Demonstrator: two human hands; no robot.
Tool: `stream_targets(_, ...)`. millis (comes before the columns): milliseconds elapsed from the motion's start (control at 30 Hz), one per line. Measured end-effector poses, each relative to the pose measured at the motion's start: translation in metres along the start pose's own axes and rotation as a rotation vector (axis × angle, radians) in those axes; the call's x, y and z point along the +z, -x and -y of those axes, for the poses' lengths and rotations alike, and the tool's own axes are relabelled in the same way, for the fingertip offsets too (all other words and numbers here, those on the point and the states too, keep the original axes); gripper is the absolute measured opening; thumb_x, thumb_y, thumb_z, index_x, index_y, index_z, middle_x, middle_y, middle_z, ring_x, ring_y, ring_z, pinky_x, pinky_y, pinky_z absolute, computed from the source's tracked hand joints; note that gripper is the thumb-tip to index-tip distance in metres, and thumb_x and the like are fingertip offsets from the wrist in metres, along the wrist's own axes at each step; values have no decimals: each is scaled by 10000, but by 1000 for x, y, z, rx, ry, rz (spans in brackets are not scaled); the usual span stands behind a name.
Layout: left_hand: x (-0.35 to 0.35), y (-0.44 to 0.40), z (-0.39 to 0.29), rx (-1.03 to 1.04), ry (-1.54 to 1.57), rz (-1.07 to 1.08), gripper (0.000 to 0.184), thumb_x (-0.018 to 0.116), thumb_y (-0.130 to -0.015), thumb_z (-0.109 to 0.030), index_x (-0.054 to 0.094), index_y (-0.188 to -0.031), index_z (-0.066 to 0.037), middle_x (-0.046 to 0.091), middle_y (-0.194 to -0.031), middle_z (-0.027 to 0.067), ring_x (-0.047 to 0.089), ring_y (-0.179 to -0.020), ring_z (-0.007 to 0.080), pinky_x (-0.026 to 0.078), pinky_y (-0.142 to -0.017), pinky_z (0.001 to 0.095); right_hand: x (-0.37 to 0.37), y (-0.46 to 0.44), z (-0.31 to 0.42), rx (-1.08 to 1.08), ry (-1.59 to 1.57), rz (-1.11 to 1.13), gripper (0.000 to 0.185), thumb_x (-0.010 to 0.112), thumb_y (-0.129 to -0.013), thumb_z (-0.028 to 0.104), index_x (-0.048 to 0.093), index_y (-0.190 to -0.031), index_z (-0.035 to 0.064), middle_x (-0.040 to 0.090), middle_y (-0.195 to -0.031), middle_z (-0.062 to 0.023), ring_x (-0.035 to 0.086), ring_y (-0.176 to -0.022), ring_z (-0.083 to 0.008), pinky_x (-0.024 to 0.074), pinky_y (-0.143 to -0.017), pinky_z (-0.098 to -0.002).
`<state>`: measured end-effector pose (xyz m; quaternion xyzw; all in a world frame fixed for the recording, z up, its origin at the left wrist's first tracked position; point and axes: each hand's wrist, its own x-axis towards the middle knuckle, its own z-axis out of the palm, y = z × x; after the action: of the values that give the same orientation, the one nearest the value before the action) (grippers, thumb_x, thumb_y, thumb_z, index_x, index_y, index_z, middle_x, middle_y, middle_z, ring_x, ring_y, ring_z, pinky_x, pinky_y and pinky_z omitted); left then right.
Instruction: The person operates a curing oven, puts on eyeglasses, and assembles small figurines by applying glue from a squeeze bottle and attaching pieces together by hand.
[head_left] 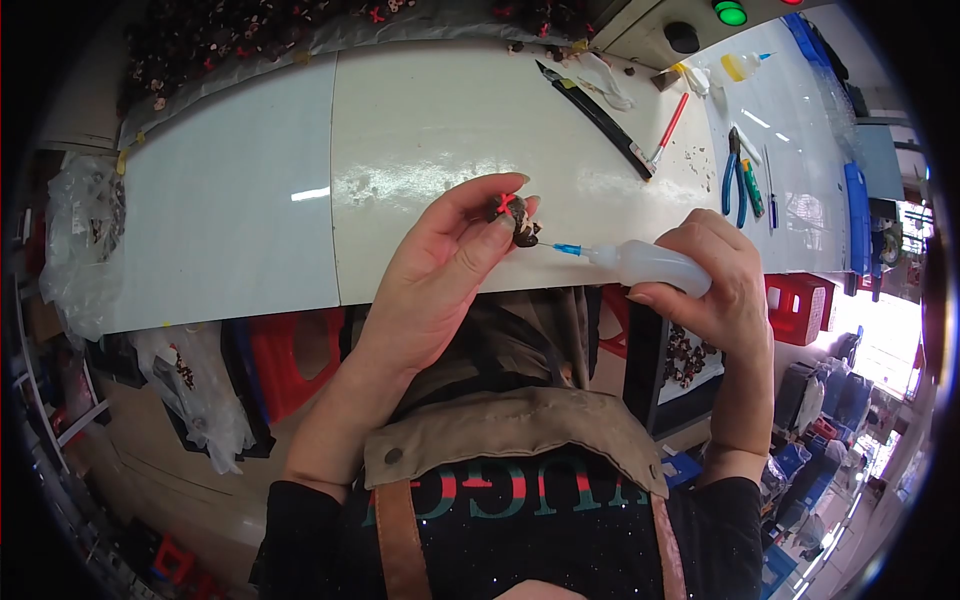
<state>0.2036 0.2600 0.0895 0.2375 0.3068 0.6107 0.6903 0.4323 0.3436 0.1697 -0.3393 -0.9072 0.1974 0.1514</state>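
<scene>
Both hands are occupied. The left hand (450, 250) grasps a small dark brown piece (518, 222) bearing a red X-shaped mark; the piece sits between thumb and fingertips, over the near part of the desk (430, 130). The right hand (715, 280) grips a translucent squeeze bottle (655, 266), to the right of the piece. The bottle's blue needle tip (568, 249) points left at the lower right edge of the piece; whether it makes contact cannot be determined.

Pose: the left forearm slants up and inward from the lower left, palm side partly visible, thumb laid across the near face of the piece. The right forearm rises steeply at the right, with the fingers curled over the far side of the bottle and the thumb along its near side. The bottle lies nearly level, tilted slightly.

Beyond the hands, on the desk: a black cutter knife (603, 124), a red-handled brush (672, 125) just beside its lower end, and blue-handled pliers (735, 180) farther right, near a green-handled tool (753, 188). A heap of small dark pieces (235, 45) occupies the far left.
</scene>
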Motion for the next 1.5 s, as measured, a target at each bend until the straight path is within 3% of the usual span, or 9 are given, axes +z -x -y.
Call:
stream_targets(233,-1,0,-1,-14,44,-7,372,471,-992,-137,406,-1338,-16,543,-1221,124,497,-1179,175,376,-1032,315,1,7,-14,45,-144,-1,353,815,-671,296,639,-837,40,585,-724,-65,569,-664,-203,434,-606,-306)
stream_targets(367,-1,-1,-4,-59,151,-70,347,430,-1005,-131,405,-1335,-25,545,-1201,116,504,-1211,218,402,-1023,340,11,27,-44,349,-661,-303,476,717,-797,418,598,-937,-21,561,-829,-10,505,-777,-87,406,-691,-238)
stream_targets(467,-3,-4,-4,-81,137,-103,348,398,-1017,-161,400,-1340,-31,542,-1179,104,512,-1218,275,449,-992,340,9,24,-87,464,-738,-556,356,666,-868,288,581,-1027,-19,573,-871,-2,500,-812,-85,410,-724,-235)
stream_targets(567,2,-5,-8,-111,130,-103,361,381,-1023,-187,390,-1351,-37,544,-1167,107,520,-1204,294,476,-966,335,-12,3,-121,382,-552,-694,294,628,-895,236,575,-1042,-13,598,-888,-14,523,-818,-82,430,-730,-247)
stream_targets(767,-7,-8,-5,-106,170,-72,379,377,-1023,-217,378,-1362,-49,548,-1176,110,559,-1150,298,525,-895,332,-32,-30,-191,629,-89,-522,417,691,-844,300,553,-1103,5,645,-950,-70,595,-864,-113,465,-772,-259)
stream_targets(900,-8,-7,-6,-112,204,-76,380,382,-1022,-218,374,-1365,-56,555,-1165,107,609,-1070,281,558,-798,309,-17,-41,-210,649,-37,-576,524,703,-794,383,525,-1120,13,653,-1016,-148,628,-919,-268,475,-822,-348)
stream_targets(1100,-1,-11,-11,-180,137,-55,384,384,-1019,-205,357,-1373,-60,555,-1157,113,640,-1004,264,568,-742,294,-14,-16,-204,337,270,-851,474,697,-822,342,537,-1135,24,651,-998,-120,613,-956,-229,473,-814,-339)
stream_targets(1300,-12,-21,-4,-207,204,79,426,397,-1013,-213,312,-1403,-65,525,-1197,131,612,-1059,283,548,-818,333,-16,5,-110,403,-91,-512,171,620,-898,158,623,-1005,25,637,-971,-46,589,-863,-136,444,-754,-252)
stream_targets(1500,-10,-24,-6,-226,267,19,407,378,-1021,-229,324,-1407,-113,542,-1187,103,621,-1003,232,549,-776,326,11,-38,-88,190,-76,-372,123,599,-889,127,636,-968,40,612,-897,-84,588,-844,-226,465,-735,-320)
